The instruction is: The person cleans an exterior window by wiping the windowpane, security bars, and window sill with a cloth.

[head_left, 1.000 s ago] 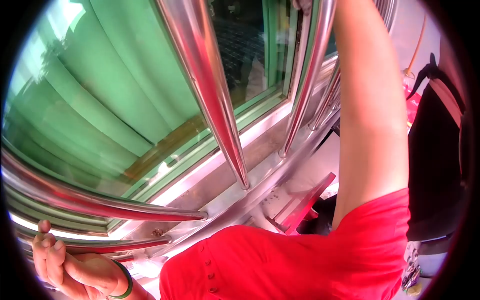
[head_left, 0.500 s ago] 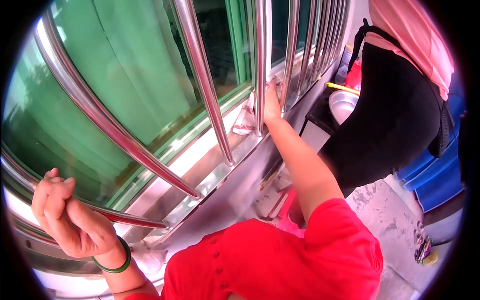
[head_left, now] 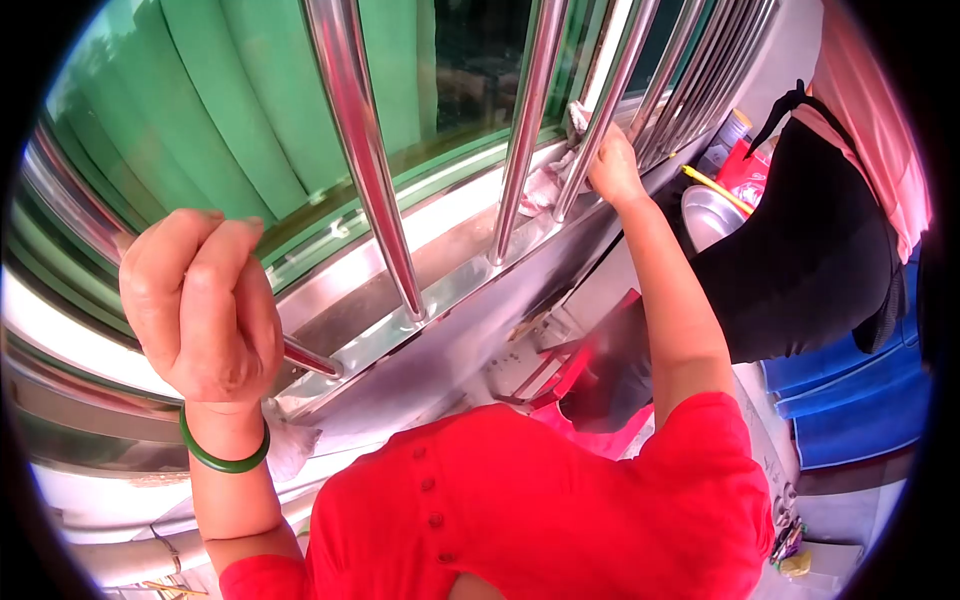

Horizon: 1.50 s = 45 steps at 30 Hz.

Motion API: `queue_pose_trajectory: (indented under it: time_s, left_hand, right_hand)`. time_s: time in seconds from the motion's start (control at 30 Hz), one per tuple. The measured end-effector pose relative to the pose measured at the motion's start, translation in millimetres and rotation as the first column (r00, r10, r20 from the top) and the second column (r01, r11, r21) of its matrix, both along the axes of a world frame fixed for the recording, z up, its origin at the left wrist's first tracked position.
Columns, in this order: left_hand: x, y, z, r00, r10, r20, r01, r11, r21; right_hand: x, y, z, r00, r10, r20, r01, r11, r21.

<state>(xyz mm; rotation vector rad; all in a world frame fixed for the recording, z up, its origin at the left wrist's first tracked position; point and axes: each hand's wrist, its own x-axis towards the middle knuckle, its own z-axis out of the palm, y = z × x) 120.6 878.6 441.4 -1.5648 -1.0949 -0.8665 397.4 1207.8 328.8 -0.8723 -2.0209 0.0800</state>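
Observation:
Beyond a metal bar, my right hand [head_left: 612, 168] is closed on a crumpled white cloth [head_left: 546, 188] with reddish marks. The cloth lies against the window ledge [head_left: 440, 220], behind the upright window bars [head_left: 575, 170]. Part of it shows above my fingers; the rest hangs below. My left hand [head_left: 205, 305] is raised at the left, its fingers curled in a loose fist in front of a bar [head_left: 312, 357]. Nothing shows inside it. A green bangle [head_left: 228, 463] circles that wrist.
Green curtains [head_left: 240, 110] hang behind the glass. A person in black trousers [head_left: 800, 250] bends close on the right, near a metal basin [head_left: 708, 218] with a yellow stick [head_left: 718, 190]. Below stands a red stool-like object [head_left: 570, 385]. Blue fabric [head_left: 850, 400] lies at far right.
My view has shifted. My right hand and the cloth appear higher and farther right. My left hand has moved up and right in view, turning more upright, with its fingers still curled.

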Motion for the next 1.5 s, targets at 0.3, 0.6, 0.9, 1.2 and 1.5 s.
queue_pose_trajectory:
  time_s: [0.3,0.6,0.9,1.2,1.5]
  left_hand:
    - [-2,4,-3,0.998,-0.052,0.021,0.051,0.998,0.047]
    - [-6,7,-1,0.992,-0.124,-0.031,0.126,0.987,0.1]
    - [-18,12,-7,0.988,-0.144,-0.05,0.15,0.979,0.139]
    - [-16,9,-9,0.985,-0.17,0.0,0.169,0.977,0.132]
    - [-21,10,-7,0.982,-0.185,-0.024,0.187,0.979,0.087]
  right_hand:
    - [-7,-9,-10,0.83,0.028,-0.557,-0.522,0.39,-0.758]
    - [22,-15,-13,0.337,-0.333,-0.881,-0.693,0.546,-0.472]
    - [14,-126,36,0.526,-0.271,-0.806,-0.607,0.544,-0.579]
    - [-58,-107,33,0.978,0.004,-0.208,-0.031,0.991,-0.127]
    - [-100,-50,12,0.843,-0.318,0.434,0.467,0.834,-0.294]
